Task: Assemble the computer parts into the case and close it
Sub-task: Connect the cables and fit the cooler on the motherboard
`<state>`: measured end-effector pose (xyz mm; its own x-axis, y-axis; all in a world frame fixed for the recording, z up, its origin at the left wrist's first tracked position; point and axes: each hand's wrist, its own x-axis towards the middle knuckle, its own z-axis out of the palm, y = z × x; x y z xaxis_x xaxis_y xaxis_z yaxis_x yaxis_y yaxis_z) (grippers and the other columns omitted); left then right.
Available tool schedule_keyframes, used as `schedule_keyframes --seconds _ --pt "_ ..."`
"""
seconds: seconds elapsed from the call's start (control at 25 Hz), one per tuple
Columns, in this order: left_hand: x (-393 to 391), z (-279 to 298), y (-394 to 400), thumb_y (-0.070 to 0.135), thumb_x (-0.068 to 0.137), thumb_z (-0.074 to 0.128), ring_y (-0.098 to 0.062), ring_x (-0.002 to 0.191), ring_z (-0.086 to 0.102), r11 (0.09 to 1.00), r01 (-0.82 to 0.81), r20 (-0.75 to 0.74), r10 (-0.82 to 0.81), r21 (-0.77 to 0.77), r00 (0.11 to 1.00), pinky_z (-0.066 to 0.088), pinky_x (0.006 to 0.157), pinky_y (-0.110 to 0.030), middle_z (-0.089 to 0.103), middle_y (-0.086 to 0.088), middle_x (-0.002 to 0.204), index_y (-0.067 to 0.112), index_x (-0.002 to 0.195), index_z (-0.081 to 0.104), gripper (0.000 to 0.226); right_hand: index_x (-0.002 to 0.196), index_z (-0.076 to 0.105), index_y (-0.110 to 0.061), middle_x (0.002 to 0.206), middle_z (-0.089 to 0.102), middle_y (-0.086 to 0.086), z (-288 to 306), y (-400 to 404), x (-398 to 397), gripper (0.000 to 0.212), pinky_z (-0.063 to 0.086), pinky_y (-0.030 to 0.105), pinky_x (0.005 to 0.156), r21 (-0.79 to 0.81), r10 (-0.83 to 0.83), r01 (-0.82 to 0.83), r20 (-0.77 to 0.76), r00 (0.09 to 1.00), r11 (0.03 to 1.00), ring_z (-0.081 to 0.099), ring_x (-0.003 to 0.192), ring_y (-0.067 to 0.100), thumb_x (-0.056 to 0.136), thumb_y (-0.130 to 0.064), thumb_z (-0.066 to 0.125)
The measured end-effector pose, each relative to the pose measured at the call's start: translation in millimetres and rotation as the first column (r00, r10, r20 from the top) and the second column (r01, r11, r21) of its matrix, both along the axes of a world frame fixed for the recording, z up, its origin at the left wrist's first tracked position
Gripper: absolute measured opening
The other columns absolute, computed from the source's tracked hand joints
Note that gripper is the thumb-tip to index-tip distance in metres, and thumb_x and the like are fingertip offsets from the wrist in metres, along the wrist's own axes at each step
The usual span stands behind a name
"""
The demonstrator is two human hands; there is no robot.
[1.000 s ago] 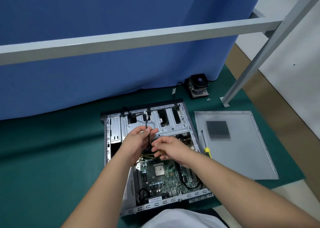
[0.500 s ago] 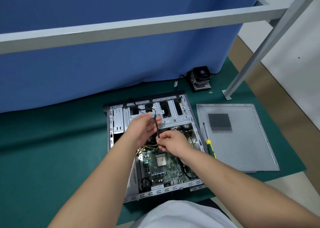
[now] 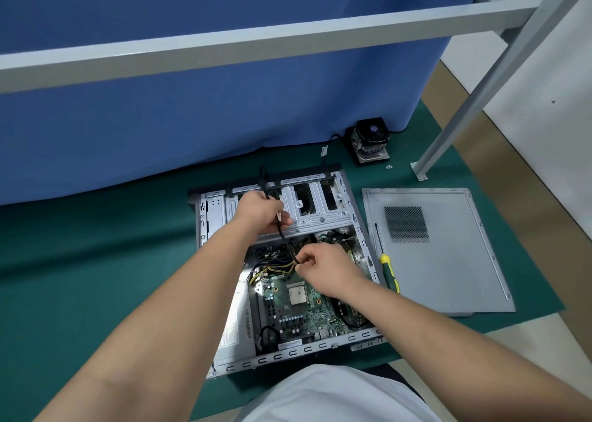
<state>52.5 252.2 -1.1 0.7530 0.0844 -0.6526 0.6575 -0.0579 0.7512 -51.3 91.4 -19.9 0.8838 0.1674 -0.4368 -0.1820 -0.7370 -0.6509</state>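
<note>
- Both hands are on one black cable (image 3: 282, 232): my left hand (image 3: 261, 212) grips its upper run over the drive cage (image 3: 317, 207), fingers curled round it, and my right hand (image 3: 320, 266) pinches the lower end just above the motherboard (image 3: 301, 306).
- That cable lies inside the open case (image 3: 205, 216), which rests on the green mat (image 3: 96, 277); the side panel (image 3: 448, 261) lies flat just to the right, with a screwdriver (image 3: 389, 271) between them.
- I judge the cable light and limp, so it needs both ends guided. Hold it by the plug body, not the wires; I cannot quite make out the plug under my right fingers.
- The board beneath looks fragile, so pressing should be straight and gentle.
- The cooler (image 3: 370, 143) sits well apart by the blue curtain (image 3: 224, 101), not yet fitted.
- Compared with half a second ago, my left hand has risen toward the case's far edge, drawing the cable tauter, and my right has stayed low.
</note>
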Motion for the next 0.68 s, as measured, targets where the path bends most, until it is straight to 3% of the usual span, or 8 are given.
schedule_keyframes --seconds 0.12,0.32,0.44,0.56,0.68 --pt "2 0 8 -0.007 0.101 0.048 -0.038 0.073 0.076 0.995 0.068 -0.025 -0.067 0.066 0.997 0.064 0.067 -0.047 0.070 -0.033 0.095 0.007 0.100 0.045 0.014 0.106 0.073 -0.025 0.088 0.068 -0.012 -2 -4 1 0.013 0.033 0.008 0.047 -0.013 0.014 -0.014 0.004 1.000 1.000 0.054 0.060 -0.001 0.097 -0.028 0.064" --pt "1 -8 13 -0.010 0.101 0.048 -0.038 0.074 0.074 0.976 0.130 -0.008 -0.131 0.175 0.991 0.062 0.077 -0.054 0.063 -0.021 0.110 0.005 0.105 0.054 0.017 0.109 0.075 -0.023 0.079 0.061 -0.018 -1 -4 8 0.017 0.033 0.006 0.047 -0.025 0.035 -0.034 0.019 0.999 0.999 0.053 0.062 -0.004 0.096 -0.029 0.066" --pt "-4 -7 14 -0.009 0.101 0.048 -0.037 0.069 0.071 0.997 0.050 -0.022 -0.049 0.057 0.999 0.062 0.076 -0.055 0.065 -0.026 0.099 0.003 0.120 0.052 0.022 0.106 0.076 -0.022 0.078 0.064 -0.015 -2 -3 11 0.015 0.035 0.006 0.049 0.006 -0.008 0.008 -0.026 1.000 1.000 0.057 0.063 -0.001 0.094 -0.029 0.070" --pt "-13 -7 20 -0.006 0.098 0.057 -0.038 0.089 0.074 0.998 0.018 -0.007 -0.019 -0.065 1.000 0.062 0.082 -0.049 0.071 -0.027 0.103 0.005 0.142 0.043 0.047 0.097 0.075 -0.009 0.081 0.075 0.002 -4 -5 13 0.015 0.058 0.025 0.067 0.059 -0.134 0.144 -0.150 0.980 0.988 0.068 0.066 0.010 0.092 -0.023 0.074" --pt "-32 -9 29 -0.001 0.097 0.061 -0.031 0.094 0.075 0.983 0.019 0.061 -0.008 -0.184 0.998 0.062 0.078 -0.036 0.075 -0.020 0.105 0.008 0.140 0.047 0.046 0.093 0.074 -0.008 0.095 0.075 0.011 -6 -8 10 0.005 0.062 0.024 0.068 0.185 -0.269 0.341 -0.330 0.905 0.921 0.074 0.072 0.012 0.091 -0.011 0.077"
